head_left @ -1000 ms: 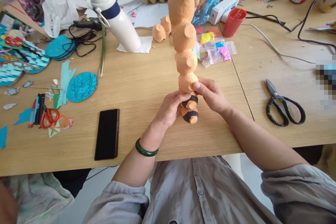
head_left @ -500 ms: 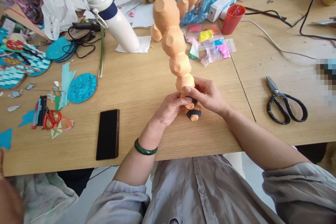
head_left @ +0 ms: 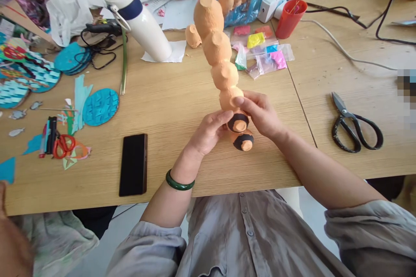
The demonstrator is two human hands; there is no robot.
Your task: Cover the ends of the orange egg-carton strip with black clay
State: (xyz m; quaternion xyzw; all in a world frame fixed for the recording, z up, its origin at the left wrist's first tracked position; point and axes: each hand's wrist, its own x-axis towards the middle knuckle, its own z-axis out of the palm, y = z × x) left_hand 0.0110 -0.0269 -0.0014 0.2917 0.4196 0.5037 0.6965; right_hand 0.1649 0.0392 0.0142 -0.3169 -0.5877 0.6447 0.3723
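A tall stack of rounded orange lumps [head_left: 225, 75], joined in a column, stands tilted over the table in front of me. Its largest lump is at the top, and the two lowest carry black bands around pale orange knobs. My left hand [head_left: 208, 132] grips the stack from the left near the upper black band, thumb on the front. On the opposite side my right hand [head_left: 261, 114] is closed round it a little higher, thumb pressed on an orange lump. Fingers behind the stack are hidden.
Left of my hands lie a black phone [head_left: 133, 164], a blue disc [head_left: 101, 107] and small red scissors [head_left: 64, 146]. Large black scissors [head_left: 352, 125] lie to the right. Behind stand a white bottle [head_left: 143, 26], a red cup [head_left: 290, 18] and coloured clay packets [head_left: 260, 52].
The orange stack has shifted slightly right and turned a little. My left thumb has moved off the upper black band, leaving more of it showing.
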